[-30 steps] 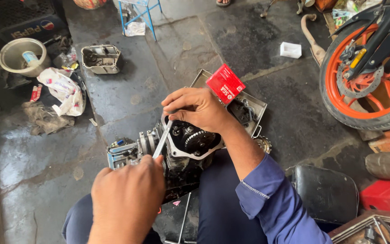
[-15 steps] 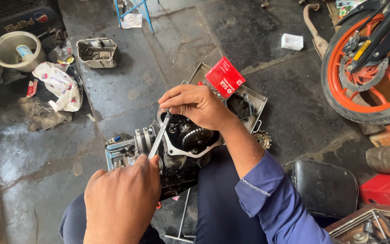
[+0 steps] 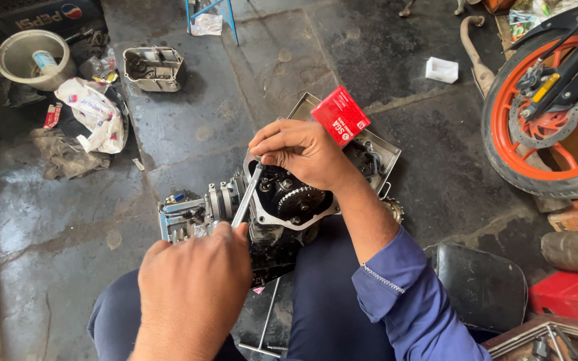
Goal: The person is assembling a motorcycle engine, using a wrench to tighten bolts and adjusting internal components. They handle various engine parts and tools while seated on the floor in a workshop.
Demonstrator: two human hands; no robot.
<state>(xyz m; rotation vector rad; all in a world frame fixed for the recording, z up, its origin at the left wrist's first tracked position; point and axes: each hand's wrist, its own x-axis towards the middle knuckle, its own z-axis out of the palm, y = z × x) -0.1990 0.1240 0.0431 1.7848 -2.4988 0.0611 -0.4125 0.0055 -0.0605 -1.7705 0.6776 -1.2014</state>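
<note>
A small engine block (image 3: 282,214) with a toothed gear showing rests on my lap above the stone floor. My left hand (image 3: 192,287) grips the lower end of a slim metal tool (image 3: 247,195), which slants up to the engine's top edge. My right hand (image 3: 299,150) pinches the tool's upper tip against the engine casing. Its blue sleeve (image 3: 409,294) runs down to the right. A metal tray (image 3: 382,150) lies behind the engine, and a red box (image 3: 340,115) stands on its rim.
An orange-rimmed motorcycle wheel (image 3: 550,113) stands at the right. On the floor lie a metal engine cover (image 3: 154,67), a pale bowl (image 3: 31,59), crumpled bags and rags (image 3: 91,117), a small white box (image 3: 441,69) and a black seat (image 3: 483,287).
The view has shifted slightly; both hands stay on the tool and engine, with my left hand drawn a little nearer the camera.
</note>
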